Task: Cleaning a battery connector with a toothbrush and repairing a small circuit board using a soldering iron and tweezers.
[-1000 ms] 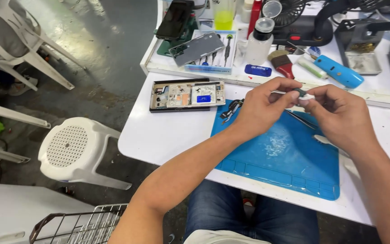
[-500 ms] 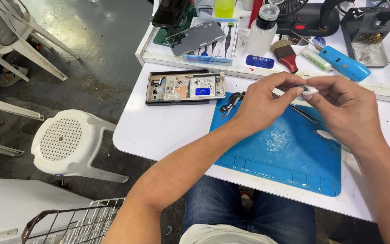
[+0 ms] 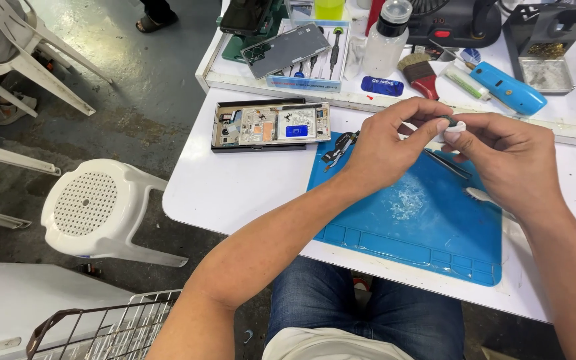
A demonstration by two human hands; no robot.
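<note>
My left hand (image 3: 388, 143) and my right hand (image 3: 505, 157) meet above a blue work mat (image 3: 415, 227). Between their fingertips they pinch a small white part with a dark bit on it (image 3: 453, 127). An opened phone frame (image 3: 271, 125) with bare boards lies on the white table (image 3: 241, 187) to the left of my left hand. A small dark flex part (image 3: 338, 148) rests at the mat's top left corner. Tweezers (image 3: 448, 165) lie on the mat under my hands.
At the back lie a grey phone back cover (image 3: 285, 50), a tool set (image 3: 315, 63), a clear bottle (image 3: 387, 37), a brush (image 3: 418, 72) and a blue tool (image 3: 508, 88). A white plastic stool (image 3: 91, 207) and a wire basket (image 3: 121, 327) stand to the left.
The view has drifted slightly. Both hands stay together over the mat, working the small white part between the fingertips.
</note>
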